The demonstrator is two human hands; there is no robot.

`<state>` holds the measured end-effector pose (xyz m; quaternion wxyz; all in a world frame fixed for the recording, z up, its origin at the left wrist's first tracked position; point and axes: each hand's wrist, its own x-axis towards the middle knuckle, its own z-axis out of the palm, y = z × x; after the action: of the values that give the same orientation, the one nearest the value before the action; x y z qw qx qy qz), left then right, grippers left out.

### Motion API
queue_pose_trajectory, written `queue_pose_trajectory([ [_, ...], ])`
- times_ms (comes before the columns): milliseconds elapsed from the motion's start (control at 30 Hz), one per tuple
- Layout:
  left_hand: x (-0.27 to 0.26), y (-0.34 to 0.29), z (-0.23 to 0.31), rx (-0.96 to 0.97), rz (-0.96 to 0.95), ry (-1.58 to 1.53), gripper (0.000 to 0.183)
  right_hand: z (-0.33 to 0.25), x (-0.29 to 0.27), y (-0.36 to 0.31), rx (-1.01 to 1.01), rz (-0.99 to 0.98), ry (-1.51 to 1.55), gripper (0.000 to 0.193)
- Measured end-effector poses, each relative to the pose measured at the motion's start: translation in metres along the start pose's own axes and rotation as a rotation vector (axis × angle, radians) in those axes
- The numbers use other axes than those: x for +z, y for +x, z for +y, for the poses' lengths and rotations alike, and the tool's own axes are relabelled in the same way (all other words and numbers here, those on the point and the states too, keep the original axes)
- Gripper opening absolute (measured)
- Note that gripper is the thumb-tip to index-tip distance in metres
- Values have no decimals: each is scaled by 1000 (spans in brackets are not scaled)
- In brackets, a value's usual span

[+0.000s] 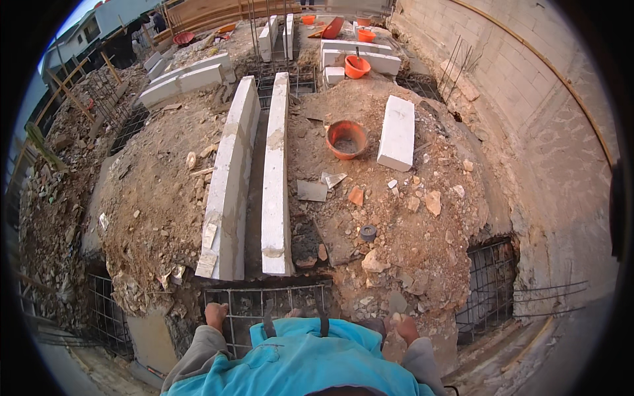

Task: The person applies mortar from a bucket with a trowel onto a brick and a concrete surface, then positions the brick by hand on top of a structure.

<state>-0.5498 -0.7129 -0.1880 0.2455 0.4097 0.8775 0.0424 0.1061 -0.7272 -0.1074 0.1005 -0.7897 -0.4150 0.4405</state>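
Nearest the camera, a turquoise top with grey sleeves (297, 366) fills the lower edge, and both hands are seen just beyond it. The left hand (215, 315) is closed into a loose fist, apparently on the top bar of the rebar cage (264, 303) in the trench below; the right hand (404, 326) is curled over the crumbling soil edge, and whether anything is gripped by it cannot be told.

Beyond the cage, 2 long rows of white blocks (276, 178) are laid side by side along a trench through the earth mound (152, 198).

Risks, as judged from here: footing could be lost at the trench lip, since loose stones and dry soil are spread right up to it. Skin could be snagged or cut on the steel mesh, as no gloves are worn. Rubble could be knocked into the cage by any push against the edge.

Further off, an orange bucket (346, 138) with grey residue and a single loose white block (397, 132) are set on the mound, well apart from both hands.

Much is hidden: the fingers are foreshortened, the feet and the trench floor are covered by the torso, and 2 dark straps (323, 325) at the chest cannot be identified. Distant objects are bent and blurred at the rim.
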Motion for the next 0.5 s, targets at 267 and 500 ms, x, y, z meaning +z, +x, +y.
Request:
queue_pose_trajectory([
  [267, 15, -49, 163, 307, -261, -317, 23, -99, -12, 139, -55, -39, 414, 44],
  [500, 67, -80, 238, 343, -330, -28, 32, -111, -91, 213, -302, 122, 875, 79],
])
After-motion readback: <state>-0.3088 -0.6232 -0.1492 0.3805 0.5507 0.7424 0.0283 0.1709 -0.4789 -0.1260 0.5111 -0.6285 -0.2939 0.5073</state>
